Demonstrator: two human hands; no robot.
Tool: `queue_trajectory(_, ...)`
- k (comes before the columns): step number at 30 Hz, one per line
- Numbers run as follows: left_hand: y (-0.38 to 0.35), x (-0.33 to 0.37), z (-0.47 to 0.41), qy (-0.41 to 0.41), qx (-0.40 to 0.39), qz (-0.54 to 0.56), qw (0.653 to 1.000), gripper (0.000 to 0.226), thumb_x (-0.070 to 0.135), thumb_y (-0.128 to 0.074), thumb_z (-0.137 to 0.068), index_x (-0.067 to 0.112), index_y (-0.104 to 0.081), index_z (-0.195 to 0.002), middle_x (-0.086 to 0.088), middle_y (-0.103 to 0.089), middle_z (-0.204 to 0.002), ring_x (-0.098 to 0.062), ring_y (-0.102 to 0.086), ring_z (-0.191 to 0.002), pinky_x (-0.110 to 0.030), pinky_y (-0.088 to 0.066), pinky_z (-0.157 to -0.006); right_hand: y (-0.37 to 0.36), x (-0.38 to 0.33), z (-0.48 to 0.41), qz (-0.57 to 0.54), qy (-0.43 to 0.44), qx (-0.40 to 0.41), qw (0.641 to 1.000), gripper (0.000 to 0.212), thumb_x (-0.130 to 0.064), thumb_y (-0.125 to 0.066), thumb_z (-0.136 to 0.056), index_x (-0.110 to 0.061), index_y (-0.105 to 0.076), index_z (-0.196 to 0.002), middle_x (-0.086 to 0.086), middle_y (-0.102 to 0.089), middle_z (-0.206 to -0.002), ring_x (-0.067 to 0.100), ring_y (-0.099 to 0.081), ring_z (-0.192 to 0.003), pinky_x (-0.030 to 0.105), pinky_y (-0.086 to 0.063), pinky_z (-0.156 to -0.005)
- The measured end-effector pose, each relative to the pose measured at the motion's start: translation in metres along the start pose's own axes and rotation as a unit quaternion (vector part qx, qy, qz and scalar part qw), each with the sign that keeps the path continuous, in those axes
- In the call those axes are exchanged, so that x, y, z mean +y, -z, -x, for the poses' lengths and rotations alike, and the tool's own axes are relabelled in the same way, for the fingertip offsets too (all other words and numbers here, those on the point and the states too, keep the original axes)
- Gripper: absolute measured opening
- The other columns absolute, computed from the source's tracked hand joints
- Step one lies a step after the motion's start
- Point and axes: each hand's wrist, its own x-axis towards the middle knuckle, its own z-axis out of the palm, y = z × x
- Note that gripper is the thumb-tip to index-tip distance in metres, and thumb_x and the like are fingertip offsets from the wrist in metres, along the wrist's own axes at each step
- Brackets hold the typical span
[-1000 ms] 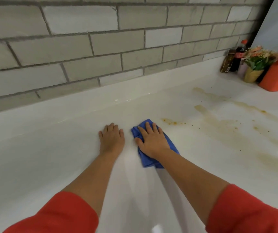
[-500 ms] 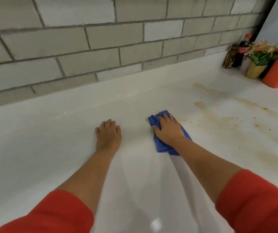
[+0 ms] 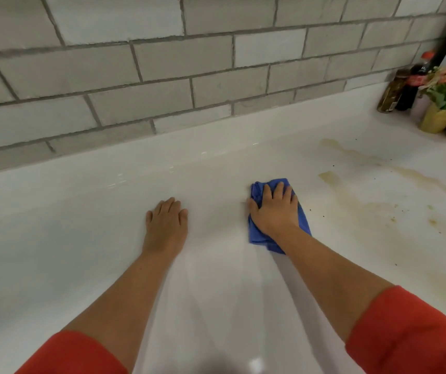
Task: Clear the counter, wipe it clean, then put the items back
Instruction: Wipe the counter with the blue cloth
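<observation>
While left hand (image 3: 166,225) lies flat on counter (image 3: 216,292), right hand (image 3: 275,211) presses cloth (image 3: 257,190).

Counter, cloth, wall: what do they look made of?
Counter: glossy white, likely stone or solid surface; glints reflect off it.
Cloth: soft blue fabric, maybe microfibre; it bunches into folds.
Wall: matte grey brick or tile, with recessed mortar joints.

The right grip (image 3: 274,211) presses a crumpled blue cloth (image 3: 258,237) onto the white counter (image 3: 216,292), fingers straight. The left grip (image 3: 166,225) rests palm-down, apart from it. Brown stains (image 3: 364,209) lie right of the cloth. 2 bottles (image 3: 390,94) stand far right.
</observation>
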Motion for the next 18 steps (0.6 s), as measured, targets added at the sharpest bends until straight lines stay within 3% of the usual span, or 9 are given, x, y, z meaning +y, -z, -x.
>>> queue_trajectory(3, 0.000, 0.000, -0.001, 0.003, 0.000, 0.003, 1.000, 0.045, 0.028, -0.026, -0.102, 0.013, -0.034, -0.143, -0.002, -0.027, -0.153, -0.018, -0.018, -0.143, -0.038, -0.008, -0.117, -0.003, -0.034, -0.019, -0.005, 0.070, -0.034, 0.997, 0.063, -0.050, -0.018, -0.098, -0.017, -0.006, -0.151, 0.015, 0.000, -0.158, 0.035, 0.001, -0.145, 0.046, -0.003, -0.119)
queue_trajectory(6, 0.002, 0.001, 0.000, 0.009, -0.003, 0.005, 1.000, 0.044, 0.027, -0.026, -0.102, 0.012, -0.034, -0.143, -0.003, -0.027, -0.153, -0.019, -0.019, -0.143, -0.036, -0.008, -0.117, -0.005, -0.054, 0.011, -0.015, 0.194, -0.058, 0.979, 0.059, -0.047, -0.018, -0.100, -0.021, -0.006, -0.151, 0.010, 0.002, -0.159, 0.030, 0.003, -0.146, 0.042, 0.000, -0.119)
queue_trajectory(10, 0.006, 0.003, 0.002, 0.011, -0.014, 0.017, 1.000, 0.044, 0.027, -0.026, -0.102, 0.013, -0.034, -0.143, -0.002, -0.026, -0.154, -0.018, -0.018, -0.143, -0.035, -0.008, -0.117, -0.005, -0.017, 0.067, -0.054, 0.325, -0.037, 0.943, 0.069, -0.055, -0.005, -0.089, -0.024, -0.019, -0.149, 0.006, -0.009, -0.159, 0.024, -0.007, -0.147, 0.037, -0.003, -0.118)
queue_trajectory(13, 0.008, 0.003, 0.002, 0.008, -0.016, 0.035, 0.999, 0.043, 0.026, -0.028, -0.102, 0.013, -0.037, -0.142, -0.001, -0.028, -0.153, -0.017, -0.020, -0.143, -0.034, -0.009, -0.117, -0.004, 0.016, 0.049, -0.037, 0.254, -0.018, 0.966, 0.084, -0.060, 0.005, -0.077, -0.023, -0.020, -0.149, 0.005, -0.011, -0.159, 0.021, -0.008, -0.147, 0.037, -0.005, -0.118)
queue_trajectory(16, 0.016, 0.000, -0.007, 0.001, -0.033, 0.057, 0.998, 0.039, 0.020, -0.034, -0.100, 0.010, -0.046, -0.136, -0.005, -0.038, -0.148, -0.021, -0.032, -0.137, -0.030, -0.020, -0.114, -0.002, 0.012, -0.002, -0.002, 0.105, -0.011, 0.994, 0.061, -0.048, -0.013, -0.098, -0.016, -0.012, -0.150, 0.012, -0.005, -0.159, 0.028, -0.002, -0.147, 0.042, -0.003, -0.119)
queue_trajectory(18, 0.029, 0.000, -0.019, 0.002, -0.058, 0.055, 0.997, 0.036, 0.014, -0.040, -0.097, 0.008, -0.053, -0.130, -0.008, -0.046, -0.141, -0.025, -0.041, -0.130, -0.028, -0.029, -0.107, -0.002, -0.013, -0.029, -0.003, 0.055, -0.009, 0.998, 0.058, -0.042, -0.017, -0.101, -0.013, -0.011, -0.151, 0.015, -0.003, -0.158, 0.034, -0.001, -0.146, 0.045, -0.002, -0.119)
